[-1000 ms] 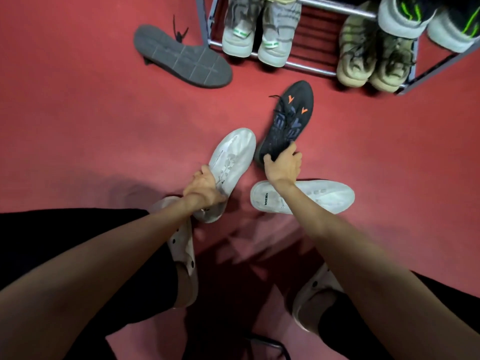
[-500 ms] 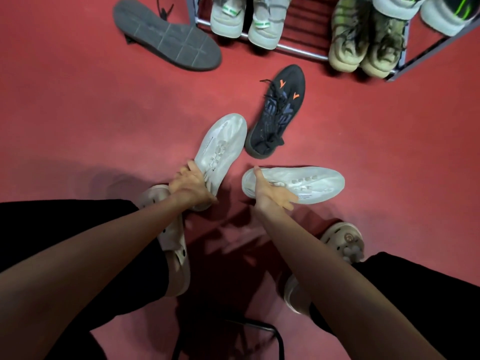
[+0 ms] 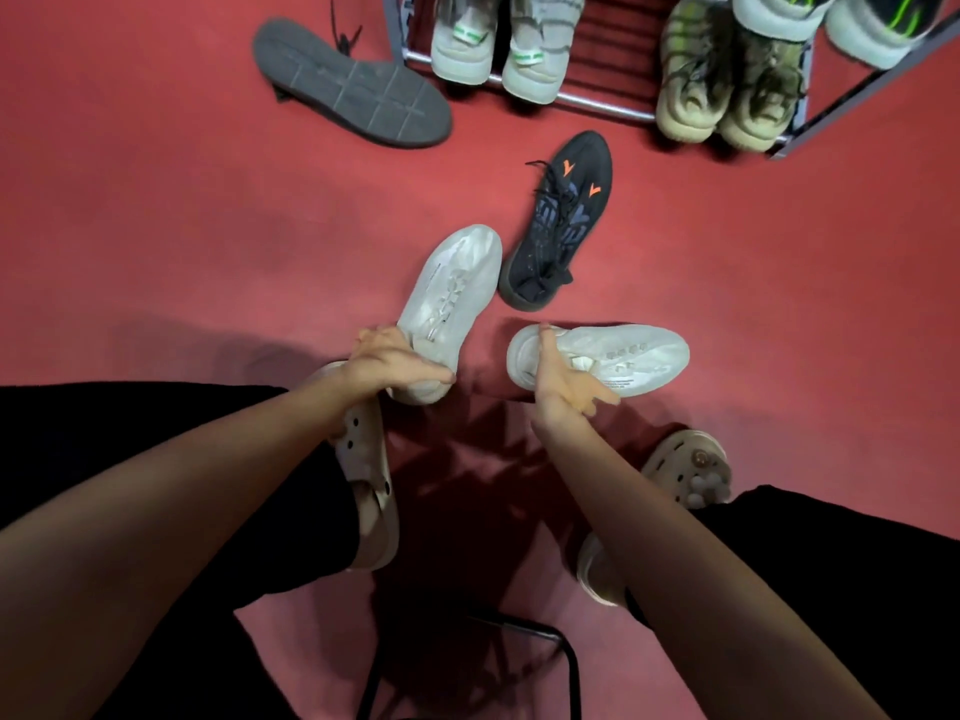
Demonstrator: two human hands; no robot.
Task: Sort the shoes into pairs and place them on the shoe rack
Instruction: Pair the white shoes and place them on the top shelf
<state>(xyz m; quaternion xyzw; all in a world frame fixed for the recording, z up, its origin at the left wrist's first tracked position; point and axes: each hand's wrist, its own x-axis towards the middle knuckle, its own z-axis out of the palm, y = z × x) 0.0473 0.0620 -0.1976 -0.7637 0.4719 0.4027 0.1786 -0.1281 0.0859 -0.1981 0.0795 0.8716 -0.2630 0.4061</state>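
Two white sneakers lie on the red floor in front of me. My left hand (image 3: pixel 384 361) grips the heel of the left white sneaker (image 3: pixel 452 283), whose toe points away from me. My right hand (image 3: pixel 561 381) holds the heel end of the right white sneaker (image 3: pixel 639 356), thumb over the rim, toe pointing right. A black sneaker with orange marks (image 3: pixel 566 215) lies loose between them and the shoe rack (image 3: pixel 597 103). A dark shoe (image 3: pixel 353 85) lies sole up at the far left.
The rack's lower shelf holds a grey-white pair (image 3: pixel 493 49) and an olive pair (image 3: pixel 727 90); shoes with green stripes (image 3: pixel 831 18) sit above. My feet wear beige clogs (image 3: pixel 363 459). A black stool leg (image 3: pixel 566 662) stands between my knees.
My right hand let go of the black sneaker's heel and came back to the right white sneaker's heel. My left hand kept hold of the left white sneaker.
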